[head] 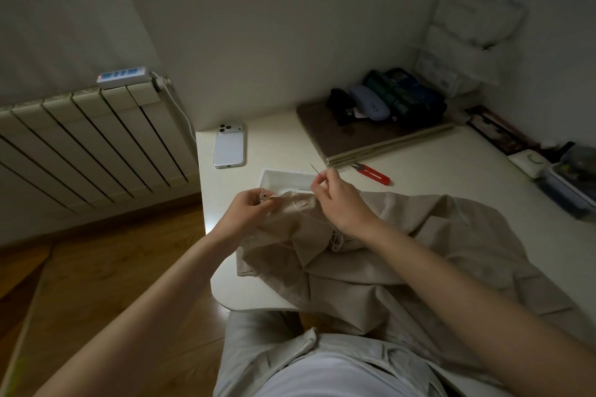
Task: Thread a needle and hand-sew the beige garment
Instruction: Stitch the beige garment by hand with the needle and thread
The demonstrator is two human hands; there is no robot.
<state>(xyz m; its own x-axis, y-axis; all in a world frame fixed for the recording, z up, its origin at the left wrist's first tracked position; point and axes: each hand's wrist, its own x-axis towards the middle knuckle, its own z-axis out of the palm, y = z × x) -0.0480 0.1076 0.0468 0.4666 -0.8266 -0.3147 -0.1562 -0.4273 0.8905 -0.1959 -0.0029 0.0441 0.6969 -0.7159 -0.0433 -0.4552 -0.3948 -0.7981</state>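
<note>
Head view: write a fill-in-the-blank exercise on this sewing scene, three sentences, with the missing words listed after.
1. The left hand grips the edge of the beige garment, while the right hand pinches the ____.
2. The thread snips lying beyond the right hand have a ____ handle.
3. The phone lies on the table face ____.

Missing words: needle; red; down.
</note>
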